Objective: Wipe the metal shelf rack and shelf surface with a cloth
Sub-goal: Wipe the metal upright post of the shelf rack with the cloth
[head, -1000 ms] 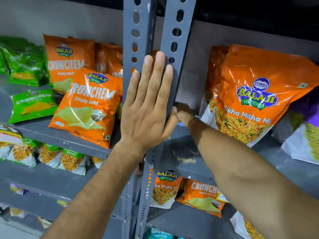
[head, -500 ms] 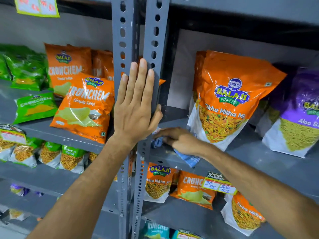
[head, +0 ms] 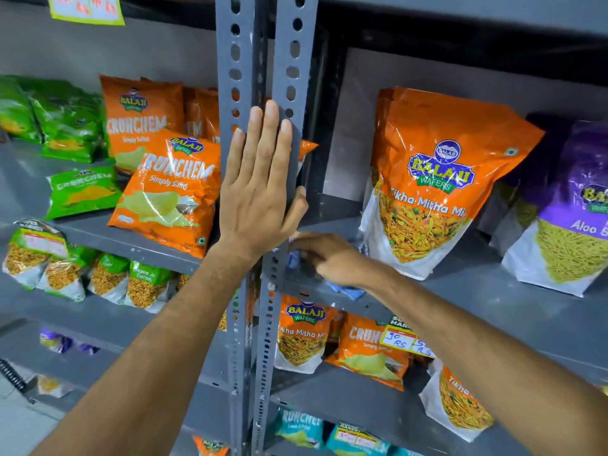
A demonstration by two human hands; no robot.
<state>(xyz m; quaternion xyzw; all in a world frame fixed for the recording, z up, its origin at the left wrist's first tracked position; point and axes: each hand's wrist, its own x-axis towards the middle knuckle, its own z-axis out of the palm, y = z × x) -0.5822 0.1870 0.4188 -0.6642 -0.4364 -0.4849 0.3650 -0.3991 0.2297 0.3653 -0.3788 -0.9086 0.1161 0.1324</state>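
Note:
Two grey perforated metal uprights of the shelf rack run down the middle of the view. My left hand lies flat against them, fingers straight and together, thumb hooked round the right upright. My right hand rests on the grey shelf surface just right of the uprights, pressing a blue cloth onto it. Only small bits of the cloth show around the fingers and under the wrist.
An orange Tikha Mitha Mix bag stands close to the right of my right hand, a purple bag beyond it. Orange Crunchem bags and green packs fill the left shelf. More snack bags sit on the lower shelves.
My right hand has come forward from the back of the shelf to its front edge with the cloth under it. My left hand stays flat on the uprights. The view has shifted upward.

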